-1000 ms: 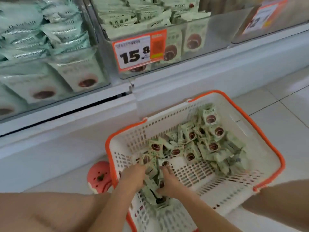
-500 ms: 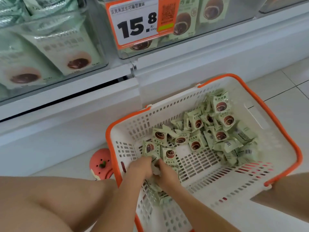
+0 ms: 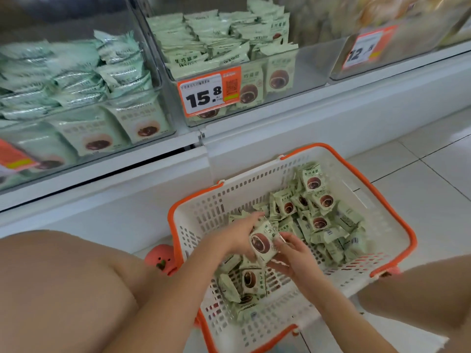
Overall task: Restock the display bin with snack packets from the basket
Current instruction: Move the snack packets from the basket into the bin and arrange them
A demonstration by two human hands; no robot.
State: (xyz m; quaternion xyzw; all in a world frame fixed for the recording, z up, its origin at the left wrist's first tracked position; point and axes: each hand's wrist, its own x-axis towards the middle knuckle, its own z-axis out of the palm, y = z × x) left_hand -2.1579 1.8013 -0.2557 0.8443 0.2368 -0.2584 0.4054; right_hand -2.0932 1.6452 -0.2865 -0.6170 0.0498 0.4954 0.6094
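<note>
Left hand: the left hand point(image 3: 235, 236) is curled round a small stack of green snack packets point(image 3: 262, 244) at lower centre of the frame, fingers over the top edge; this looks like gathering several for one trip.
Right hand: the right hand point(image 3: 293, 256) cups the same stack from below and the right, fingers bent against its edge, probably squaring the packets so that none slips.
Held stack: lifted just above the basket floor, one printed face turned up toward the camera.
Basket: the white basket point(image 3: 397, 225) with an orange rim sits on the floor at lower centre-right; loose packets point(image 3: 314, 207) are heaped toward its upper right side, a few more lie under the hands.
Display bin: the clear bin point(image 3: 305, 72) with the 15.8 price tag point(image 3: 209, 94) stands at upper centre, holding matching packets piled toward its left and front; its right part looks emptier, so that seems the likely place to fill.
Edges: the bin's front wall must be cleared from above; the white shelf ledge point(image 3: 280, 138) lies between basket and bin.
Open room: nothing stands in the space straight up from the basket to the bin; bare knees flank the arms at lower left and lower right.
</note>
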